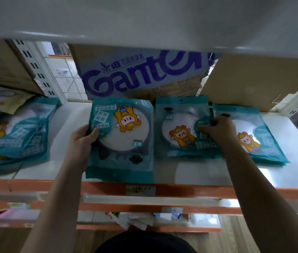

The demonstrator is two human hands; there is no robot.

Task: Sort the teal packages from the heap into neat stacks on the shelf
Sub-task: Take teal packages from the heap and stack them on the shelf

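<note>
Far left of the shelf point(199, 172), the heap point(16, 132) lies in a loose, crooked pile of glossy teal packs, overlapping at odd angles. Next along, the left hand point(83, 137) is clamped on the left edge of a single package point(122, 143), thumb on top and fingers underneath. This one is teal with a round white window and a yellow cartoon figure, which is upside down from here. Its near end reaches the shelf's front edge. Behind it stands a cardboard box point(144, 73) with big blue lettering. Just right of the held package sits the middle stack point(179, 128), flat and squared up, cartoon figure upright. The right hand point(217, 128) has its fingers curled, pinching that stack's right edge. Just beyond the hand lies the right stack point(265, 143), same teal packs, slightly angled.
</note>
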